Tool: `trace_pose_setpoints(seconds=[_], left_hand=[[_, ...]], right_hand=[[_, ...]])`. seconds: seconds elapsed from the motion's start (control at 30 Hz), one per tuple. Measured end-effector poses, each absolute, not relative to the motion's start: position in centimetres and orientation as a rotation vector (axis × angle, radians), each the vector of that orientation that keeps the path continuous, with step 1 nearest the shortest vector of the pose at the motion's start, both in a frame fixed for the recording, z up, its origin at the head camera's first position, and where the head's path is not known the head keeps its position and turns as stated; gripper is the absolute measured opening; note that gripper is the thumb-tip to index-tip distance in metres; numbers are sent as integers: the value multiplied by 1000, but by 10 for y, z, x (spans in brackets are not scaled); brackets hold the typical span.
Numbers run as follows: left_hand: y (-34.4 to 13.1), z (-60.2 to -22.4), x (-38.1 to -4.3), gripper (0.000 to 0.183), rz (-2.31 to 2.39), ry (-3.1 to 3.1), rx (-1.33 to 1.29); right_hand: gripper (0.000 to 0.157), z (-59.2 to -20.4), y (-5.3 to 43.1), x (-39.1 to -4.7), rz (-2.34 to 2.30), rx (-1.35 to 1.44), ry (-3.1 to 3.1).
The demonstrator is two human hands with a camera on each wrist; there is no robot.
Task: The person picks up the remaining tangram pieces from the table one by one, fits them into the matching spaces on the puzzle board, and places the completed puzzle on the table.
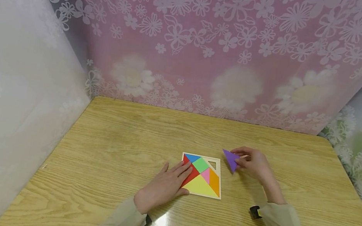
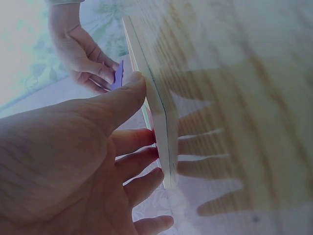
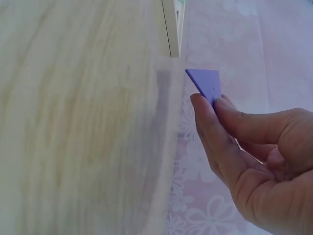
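Observation:
A tangram puzzle in a pale wooden frame lies on the table, with blue, green, red, pink, orange and yellow pieces in it. Its upper right corner shows bare wood and a small triangular opening. My left hand rests on the left side of the puzzle, fingers straight over the red piece, thumb at the near edge. Just right of the frame, my right hand pinches a purple triangle piece between thumb and fingers. In the right wrist view the purple piece is held up off the table.
The wood-grain table extends around the puzzle on all sides. A pink flowered cloth hangs along its back edge, and pale cloths hang at the left and right. Dark straps show at both sleeve cuffs.

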State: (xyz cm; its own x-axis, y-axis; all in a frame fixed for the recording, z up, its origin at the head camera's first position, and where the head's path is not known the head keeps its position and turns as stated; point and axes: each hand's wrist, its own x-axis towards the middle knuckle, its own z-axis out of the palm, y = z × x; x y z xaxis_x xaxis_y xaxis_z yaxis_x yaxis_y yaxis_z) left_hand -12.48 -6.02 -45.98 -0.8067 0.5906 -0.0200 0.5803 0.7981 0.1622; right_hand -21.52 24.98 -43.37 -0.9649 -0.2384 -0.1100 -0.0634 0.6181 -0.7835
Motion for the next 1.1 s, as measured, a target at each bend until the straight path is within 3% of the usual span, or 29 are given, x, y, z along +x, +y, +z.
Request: trace_pose_setpoints(seconds=[0.67, 1.1], left_hand=[[-60, -459, -125, 68, 233, 2910, 949], [-59, -459, -126, 68, 260, 2890, 917]], right_hand=[[27, -445, 224, -214, -1422, -374, 2608], [21, -444, 213, -210, -1133, -454, 2741]])
